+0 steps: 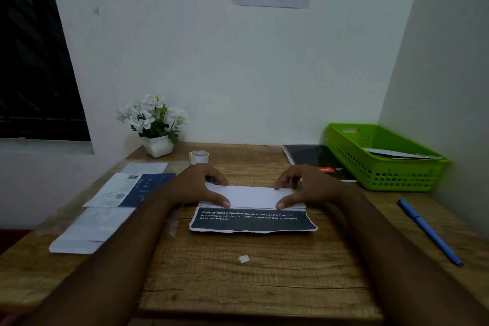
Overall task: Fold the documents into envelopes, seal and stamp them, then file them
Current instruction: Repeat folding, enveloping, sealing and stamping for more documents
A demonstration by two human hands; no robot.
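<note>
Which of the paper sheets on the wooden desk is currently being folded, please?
The white sheet with the dark printed band at the desk's centre; both hands press its folded part, while the papers at left lie untouched.

Rough-grained wooden desk, matt paper document, perforated plastic basket

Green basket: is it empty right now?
No, the green basket at the desk's right rear already holds a pale flat envelope.

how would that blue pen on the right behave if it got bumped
The blue pen looks slim and round, so it would probably roll on the wooden desk. It looks light and stiff, so a nudge would likely shift it whole. It lies close to the desk's right edge, so it might drop off.
</note>
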